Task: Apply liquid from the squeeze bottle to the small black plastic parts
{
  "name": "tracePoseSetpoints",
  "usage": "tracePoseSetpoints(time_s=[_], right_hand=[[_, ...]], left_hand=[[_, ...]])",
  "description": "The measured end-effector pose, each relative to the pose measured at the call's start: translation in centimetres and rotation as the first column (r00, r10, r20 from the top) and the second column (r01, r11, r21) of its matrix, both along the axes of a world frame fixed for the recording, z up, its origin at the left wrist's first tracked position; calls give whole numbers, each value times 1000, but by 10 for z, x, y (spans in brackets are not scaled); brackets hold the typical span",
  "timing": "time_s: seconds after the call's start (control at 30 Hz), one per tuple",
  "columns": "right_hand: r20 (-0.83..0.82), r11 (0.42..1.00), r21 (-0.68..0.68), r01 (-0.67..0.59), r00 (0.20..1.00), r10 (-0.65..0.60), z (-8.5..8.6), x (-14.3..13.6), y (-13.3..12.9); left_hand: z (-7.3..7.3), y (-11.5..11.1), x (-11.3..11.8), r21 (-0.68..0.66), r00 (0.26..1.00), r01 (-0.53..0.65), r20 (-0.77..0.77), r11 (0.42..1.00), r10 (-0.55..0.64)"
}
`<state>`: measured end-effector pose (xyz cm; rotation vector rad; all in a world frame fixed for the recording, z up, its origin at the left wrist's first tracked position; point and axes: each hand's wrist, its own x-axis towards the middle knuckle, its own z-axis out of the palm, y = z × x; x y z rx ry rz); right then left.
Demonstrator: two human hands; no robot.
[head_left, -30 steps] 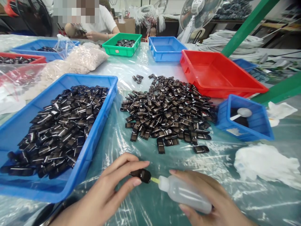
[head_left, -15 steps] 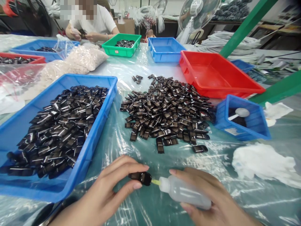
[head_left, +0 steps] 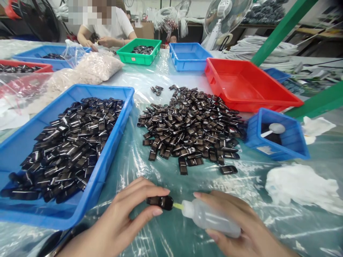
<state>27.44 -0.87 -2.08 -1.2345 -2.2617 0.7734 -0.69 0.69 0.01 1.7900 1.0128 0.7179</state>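
Note:
Between thumb and fingers, my left hand point(head_left: 134, 210) pinches a small glossy black plastic piece point(head_left: 160, 202), lying level above the table. My right hand point(head_left: 235, 217) is wrapped round a translucent squeeze bottle point(head_left: 211, 217) tipped on its side. The bottle's thin yellowish nozzle meets the right end of the black piece, or comes very near it. Beyond both hands spreads a heap of similar dark pieces point(head_left: 193, 125). A blue tray point(head_left: 107, 171) to the left holds many more of them.
At right stand a small blue bin point(head_left: 278, 150) with a scoop point(head_left: 276, 128), a crumpled white cloth point(head_left: 302, 185) and a red tray point(head_left: 246, 85). A green tray point(head_left: 139, 59), a blue tray point(head_left: 187, 59) and a bag of pale bits point(head_left: 98, 66) lie farther back. A co-worker point(head_left: 107, 32) sits opposite.
My hands, the black piece and the bottle stay almost still. Across the table, the co-worker's hands have shifted and moved slightly.

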Motion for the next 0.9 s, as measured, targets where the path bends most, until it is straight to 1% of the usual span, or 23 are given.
tracePoseSetpoints(time_s=[0.07, 0.17, 0.23, 0.33, 0.43, 0.5, 0.6, 0.67, 0.77, 0.83, 0.87, 0.9], right_hand=[[-13, 1000, -18, 11, 1000, -12, 1, -2, 0], [-22, 999, -1, 49, 999, -49, 4, -3, 0], [-18, 999, 11, 52, 999, -52, 4, -4, -1], [7, 996, 80, 46, 999, -47, 1, -4, -2], [60, 984, 159, 85, 994, -95, -3, -1, -2], [101, 982, 162, 93, 989, -111, -4, 0, -2], [112, 981, 124, 147, 980, -161, -2, 0, -1], [26, 971, 97, 219, 975, -223, -1, -3, 2], [-178, 946, 31, 322, 933, -311, -2, -12, 10], [-213, 935, -22, 354, 912, -350, -4, -16, 15], [-204, 926, -22, 377, 905, -373, -4, -17, 17], [-202, 911, 9, 412, 893, -402, -5, -17, 18]], left_hand=[[0, 0, 1, -11, 1000, -11, 4, 1000, 11], [1, 0, 1, -9, 1000, -22, 10, 1000, 22], [1, -1, 2, -9, 1000, -23, 10, 1000, 23], [1, 0, 2, -24, 1000, -24, 2, 999, 24], [2, 1, 2, -53, 998, -55, -22, 997, 54], [3, 2, 1, -93, 989, -142, -48, 986, 138], [5, 2, 2, -171, 941, -340, -60, 925, 334], [5, 3, 3, -220, 908, -415, -39, 883, 417], [4, 5, 7, -267, 898, -423, 6, 866, 440], [4, 6, 8, -285, 900, -413, 18, 865, 435], [3, 6, 9, -285, 902, -409, 16, 867, 431], [3, 6, 9, -281, 904, -408, 12, 869, 428]])
